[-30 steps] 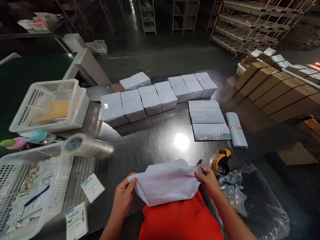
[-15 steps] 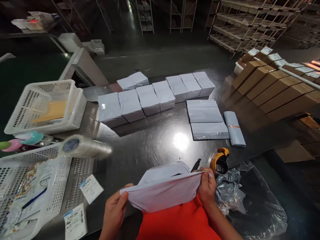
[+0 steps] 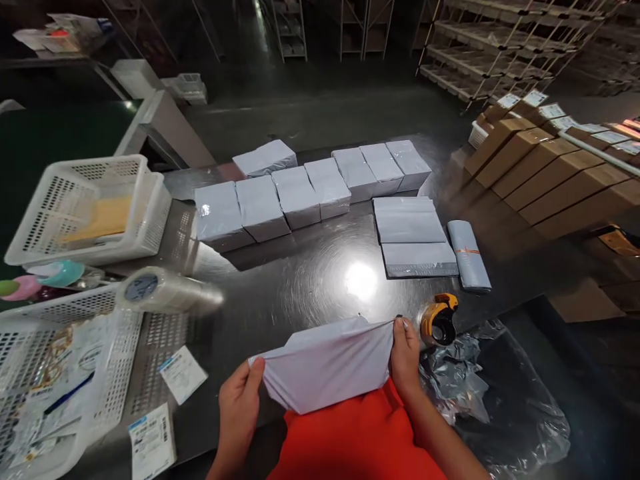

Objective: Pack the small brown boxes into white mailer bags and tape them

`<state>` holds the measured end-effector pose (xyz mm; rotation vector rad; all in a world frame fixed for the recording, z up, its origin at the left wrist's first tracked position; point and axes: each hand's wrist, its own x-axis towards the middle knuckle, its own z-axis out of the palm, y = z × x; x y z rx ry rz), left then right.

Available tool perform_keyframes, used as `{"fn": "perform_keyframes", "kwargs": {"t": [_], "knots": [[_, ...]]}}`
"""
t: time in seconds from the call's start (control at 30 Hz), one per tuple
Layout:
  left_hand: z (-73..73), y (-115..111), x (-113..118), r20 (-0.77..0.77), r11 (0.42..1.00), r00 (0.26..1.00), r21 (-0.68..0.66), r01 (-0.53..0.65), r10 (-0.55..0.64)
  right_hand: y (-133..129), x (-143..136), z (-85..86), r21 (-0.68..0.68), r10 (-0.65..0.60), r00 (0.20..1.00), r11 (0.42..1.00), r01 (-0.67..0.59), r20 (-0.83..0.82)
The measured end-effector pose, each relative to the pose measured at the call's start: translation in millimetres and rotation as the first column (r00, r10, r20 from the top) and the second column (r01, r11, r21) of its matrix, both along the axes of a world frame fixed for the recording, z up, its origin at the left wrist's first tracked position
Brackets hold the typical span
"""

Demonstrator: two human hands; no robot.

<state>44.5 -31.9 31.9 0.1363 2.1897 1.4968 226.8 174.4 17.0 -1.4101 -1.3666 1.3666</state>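
Observation:
A white poly mailer bag (image 3: 325, 370) is stretched between my two hands at the table's near edge, in front of a red garment. My left hand (image 3: 241, 400) is closed on its left corner, thumb on top. At the opposite corner my right hand (image 3: 405, 353) pinches it, raised a little higher. Behind the bag shows part of a white surface, mostly covered, and I cannot tell what it is. To the right of my right hand stands an orange and black tape dispenser (image 3: 440, 320). Flat white mailers (image 3: 413, 223) lie in a stack farther back.
White wrapped packages (image 3: 263, 207) line the table's back. A rolled mailer bundle (image 3: 469, 257), clear tape rolls (image 3: 165, 290), labels (image 3: 183, 375) and white baskets (image 3: 107, 360) lie around. Brown cartons (image 3: 543, 170) stand at right, crumpled plastic (image 3: 515, 400) below.
Both hands have moved up and away from me. The bag's upper edge is pulled farther over the white surface behind it, and the dark object near my right hand is now mostly covered.

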Motion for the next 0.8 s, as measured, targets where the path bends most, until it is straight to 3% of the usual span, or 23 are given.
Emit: {"fn": "perform_keyframes", "kwargs": {"t": [0.1,0.17,0.4,0.6,0.67,0.73,0.8], "knots": [[-8.4,12.9,0.3,0.321,0.979,0.945,0.165,-0.116,0.058,5.2,-3.5,-9.8,-0.164,0.087,0.995,0.982,-0.093,-0.042],[-12.6,18.3,0.1,0.416,0.962,0.908,0.220,-0.162,0.057,8.4,-3.2,-16.3,-0.245,0.135,0.988,0.958,-0.149,-0.073],[-12.3,7.0,-3.2,0.423,0.943,0.905,0.277,-0.184,0.053,18.0,15.2,-21.2,-0.314,0.123,0.973,0.932,-0.181,-0.196],[-25.6,2.6,-5.6,0.244,0.944,0.970,0.320,-0.074,-0.007,45.9,20.7,-12.4,-0.265,0.110,0.993,0.957,-0.119,-0.051],[-28.8,1.6,-4.9,0.182,0.954,0.983,0.294,-0.064,0.010,51.9,18.9,0.0,-0.139,0.071,0.997,0.988,-0.065,0.040],[-28.8,1.6,-4.2,0.173,0.954,0.985,0.296,-0.056,0.004,48.8,9.1,21.9,0.163,-0.005,0.990,0.986,-0.019,0.142],[-26.2,2.1,-4.5,0.214,0.934,0.977,0.352,-0.062,-0.016,34.1,-12.8,49.9,0.493,0.058,0.976,0.856,-0.157,0.210]]}}
